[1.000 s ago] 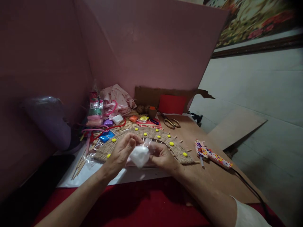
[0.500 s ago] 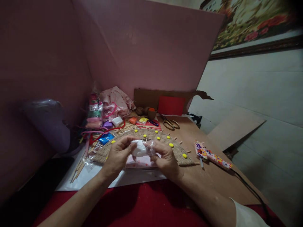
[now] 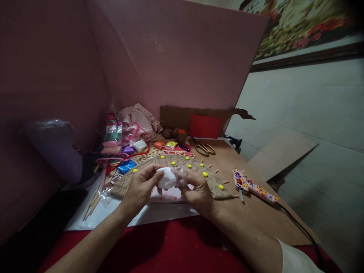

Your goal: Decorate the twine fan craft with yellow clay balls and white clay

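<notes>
Centrally, woven straw arch (image 3: 216,186) lies flat on the brown board (image 3: 256,212). Above it, left hand (image 3: 140,186) and right hand (image 3: 196,189) both pinch a white clay lump (image 3: 167,178), clear wrapper (image 3: 182,175) apparently being peeled aside.

A home craft corner: scissors (image 3: 205,148), patterned glue gun (image 3: 253,186), clay packets (image 3: 126,166), framed floral picture (image 3: 301,28) above

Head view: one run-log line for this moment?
left hand: grips soft white lump in clear plastic wrap | right hand: grips same | below: woven straw arch with yellow dots
</notes>
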### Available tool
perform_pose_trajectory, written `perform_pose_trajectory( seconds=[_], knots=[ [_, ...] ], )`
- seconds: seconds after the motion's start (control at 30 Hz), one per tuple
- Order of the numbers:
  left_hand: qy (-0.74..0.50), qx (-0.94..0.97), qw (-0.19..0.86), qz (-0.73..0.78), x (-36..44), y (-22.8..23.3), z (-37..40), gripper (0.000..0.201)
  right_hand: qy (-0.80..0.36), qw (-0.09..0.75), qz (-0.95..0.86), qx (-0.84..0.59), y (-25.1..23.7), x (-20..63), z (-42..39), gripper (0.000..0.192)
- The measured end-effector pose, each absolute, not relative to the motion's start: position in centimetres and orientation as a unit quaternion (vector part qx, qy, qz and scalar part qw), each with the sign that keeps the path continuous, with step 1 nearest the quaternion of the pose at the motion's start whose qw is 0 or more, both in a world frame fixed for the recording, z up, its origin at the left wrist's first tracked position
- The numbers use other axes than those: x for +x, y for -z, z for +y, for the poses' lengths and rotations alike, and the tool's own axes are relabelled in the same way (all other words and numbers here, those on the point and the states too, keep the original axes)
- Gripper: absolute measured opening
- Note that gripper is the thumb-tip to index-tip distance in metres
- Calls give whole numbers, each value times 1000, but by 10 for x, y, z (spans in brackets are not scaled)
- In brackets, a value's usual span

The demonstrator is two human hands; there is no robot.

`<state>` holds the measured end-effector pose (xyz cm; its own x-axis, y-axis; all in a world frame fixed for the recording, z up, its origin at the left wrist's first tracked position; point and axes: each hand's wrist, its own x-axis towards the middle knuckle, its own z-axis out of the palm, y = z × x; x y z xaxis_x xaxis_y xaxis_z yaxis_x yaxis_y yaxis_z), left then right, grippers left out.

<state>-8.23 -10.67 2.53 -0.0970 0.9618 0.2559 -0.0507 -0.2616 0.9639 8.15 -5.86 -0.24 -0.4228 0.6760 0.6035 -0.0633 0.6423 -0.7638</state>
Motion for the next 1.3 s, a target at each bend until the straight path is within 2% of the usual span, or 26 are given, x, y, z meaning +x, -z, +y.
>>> perform_pose_trajectory(
  seconds=[0.17,0.3,0.57,0.77,0.97,1.3],
  knots=[
    [-584,538,416,443,-83,-26,-108,24,-455,472,-729,-199,4,80,-58,38],
    [-583,529,423,450,-84,-28,-108,24,-521,446,-705,-179,2,81,-56,35],
    [-585,516,425,459,-82,-26,-109,22,-446,489,-733,-162,3,81,-53,15],
    [-603,485,446,450,-85,-22,-105,25,-466,516,-694,-187,1,82,-50,26],
    [-575,483,472,462,-84,-24,-106,30,-470,495,-708,-183,3,82,-49,27],
    [-591,465,458,475,-85,-27,-105,28,-470,465,-728,-180,7,82,-53,35]
  ],
)
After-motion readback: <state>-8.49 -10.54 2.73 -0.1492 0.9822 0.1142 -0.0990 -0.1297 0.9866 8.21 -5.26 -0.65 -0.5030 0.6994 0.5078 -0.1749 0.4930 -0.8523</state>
